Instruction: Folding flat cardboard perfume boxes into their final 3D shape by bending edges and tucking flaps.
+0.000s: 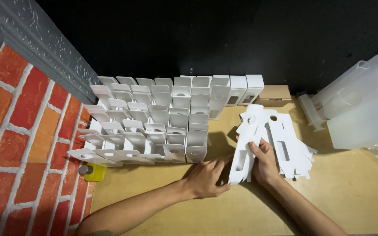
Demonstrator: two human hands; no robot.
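Observation:
My right hand (264, 162) grips a flat white die-cut carton blank (246, 146), lifted at an angle off the wooden table (351, 192). My left hand (206, 177) rests on the table just left of the blank's lower end, fingers spread, touching its edge. Under and to the right of the held blank lies a fanned stack of more flat white blanks (289, 146). To the left stand several rows of folded-up white open-top cartons (154, 122) with hang tabs.
A translucent white plastic jug (364, 102) lies on its side at the right. A small brown cardboard box (273, 95) sits at the back against the black wall. A brick-patterned wall (27, 144) bounds the left. A yellow item (93, 172) sits by it.

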